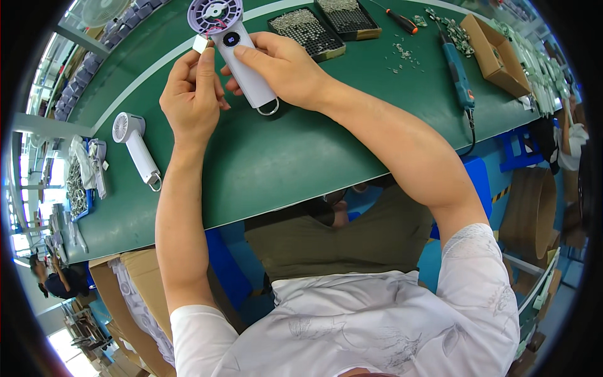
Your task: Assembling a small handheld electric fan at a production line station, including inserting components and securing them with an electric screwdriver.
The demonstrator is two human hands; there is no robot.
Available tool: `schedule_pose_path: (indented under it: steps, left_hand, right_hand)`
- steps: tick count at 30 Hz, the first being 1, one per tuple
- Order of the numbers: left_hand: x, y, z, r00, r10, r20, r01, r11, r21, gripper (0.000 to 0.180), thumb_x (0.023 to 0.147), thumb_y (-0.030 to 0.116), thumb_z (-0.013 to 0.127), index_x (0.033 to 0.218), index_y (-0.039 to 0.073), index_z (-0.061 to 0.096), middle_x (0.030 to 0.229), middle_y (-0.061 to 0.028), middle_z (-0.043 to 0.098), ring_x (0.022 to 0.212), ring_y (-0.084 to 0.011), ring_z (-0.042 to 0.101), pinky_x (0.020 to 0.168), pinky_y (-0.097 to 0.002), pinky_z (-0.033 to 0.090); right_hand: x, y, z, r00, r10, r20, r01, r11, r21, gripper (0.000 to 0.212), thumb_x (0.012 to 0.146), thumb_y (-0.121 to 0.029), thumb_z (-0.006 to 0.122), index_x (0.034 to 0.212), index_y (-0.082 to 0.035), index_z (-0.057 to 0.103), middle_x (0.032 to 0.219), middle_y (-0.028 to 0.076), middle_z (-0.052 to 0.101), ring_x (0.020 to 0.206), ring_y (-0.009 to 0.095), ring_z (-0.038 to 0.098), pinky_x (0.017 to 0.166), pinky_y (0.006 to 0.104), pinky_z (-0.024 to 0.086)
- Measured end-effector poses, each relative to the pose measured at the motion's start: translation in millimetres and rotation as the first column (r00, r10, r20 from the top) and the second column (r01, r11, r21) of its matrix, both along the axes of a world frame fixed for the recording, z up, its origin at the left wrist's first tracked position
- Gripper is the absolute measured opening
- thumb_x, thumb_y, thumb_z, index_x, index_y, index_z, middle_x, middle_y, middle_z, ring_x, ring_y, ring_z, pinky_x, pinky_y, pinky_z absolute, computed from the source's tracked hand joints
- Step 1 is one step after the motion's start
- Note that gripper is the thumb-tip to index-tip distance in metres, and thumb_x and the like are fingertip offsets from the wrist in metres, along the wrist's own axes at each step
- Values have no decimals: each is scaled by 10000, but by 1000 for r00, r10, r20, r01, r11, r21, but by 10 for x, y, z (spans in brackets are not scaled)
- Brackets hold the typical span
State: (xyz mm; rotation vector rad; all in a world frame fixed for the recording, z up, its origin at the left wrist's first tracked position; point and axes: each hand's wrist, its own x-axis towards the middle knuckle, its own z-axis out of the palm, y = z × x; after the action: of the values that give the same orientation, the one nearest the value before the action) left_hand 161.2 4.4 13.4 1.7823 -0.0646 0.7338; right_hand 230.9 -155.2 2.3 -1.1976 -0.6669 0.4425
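A pale lavender handheld fan (254, 78) lies in my right hand (290, 70), whose fingers wrap its handle with the thumb laid near the small lit round display. The fan's round head (215, 14) is uncovered, showing its ring and hub inside, and red wires come out near its neck. Just left of that neck, my left hand (193, 94) pinches a small white block (201, 43) between thumb and fingers. Wires seem to run from this block to the fan. A metal loop hangs at the handle's lower end.
Another white handheld fan (139, 147) lies at left. Black trays of small parts (308, 31) stand behind my right hand. Farther right are an orange-black screwdriver (402, 22), a teal corded electric screwdriver (456, 72), loose small parts (402, 56) and an open cardboard box (496, 56).
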Motion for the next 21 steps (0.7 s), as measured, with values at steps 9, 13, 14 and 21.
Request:
schedule_pose_path:
  steps: [9,13,14,21]
  left_hand:
    - [-3,4,-8,999,-35,1,35,999,-4,279,1047,207,636,1181,-36,663,609,6,579,479,-48,513,422,-222,428]
    - [3,5,-15,1000,-22,-14,22,1000,0,252,1043,190,638,1155,-35,663,607,5,589,475,-53,521,416,-227,421]
    - [4,5,-16,1000,-27,-16,27,1000,2,247,1043,186,638,1154,-32,664,606,5,588,474,-53,521,416,-228,421]
    - [-9,-3,-4,999,-12,-42,14,999,48,275,1065,175,594,1242,-27,655,611,1,554,468,-55,497,424,-231,442]
  right_hand:
    - [20,6,-26,988,-73,137,81,995,-53,324,1080,-246,534,1252,27,566,1116,112,709,940,154,717,787,288,584]
    - [1,-12,-13,988,-75,138,84,995,-54,318,1079,-250,538,1234,27,561,1112,111,710,939,151,716,786,284,580]
    - [-4,-15,-7,988,-78,134,85,995,-48,311,1079,-246,537,1220,30,562,1108,113,710,939,153,716,787,286,579]
    - [-16,-10,3,990,-72,122,77,996,-37,304,1083,-234,527,1229,31,559,1100,109,707,936,157,715,782,292,578]
